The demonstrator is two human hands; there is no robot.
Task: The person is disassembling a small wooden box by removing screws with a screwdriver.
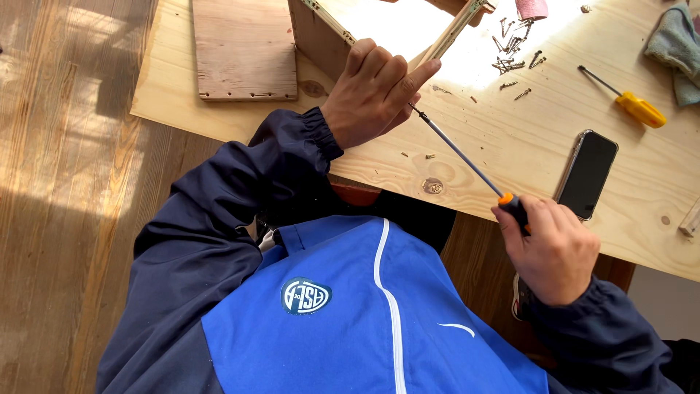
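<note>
My right hand [552, 248] grips the orange-and-black handle of a long screwdriver [467, 162], whose shaft runs up-left to my left hand [375, 91]. My left hand's fingers are pinched together around the screwdriver's tip, next to the edge of a wooden box frame [319, 33]; whatever sits at the tip is hidden by the fingers. The frame stands on a pale wooden board [510, 146] that serves as the work surface.
A pile of loose screws [514, 51] lies at the top, with a few strays nearer my hands. A yellow-handled screwdriver [627, 100], a black phone [588, 174], a grey-green cloth [674, 44] and a flat wooden panel [244, 47] also lie on the board.
</note>
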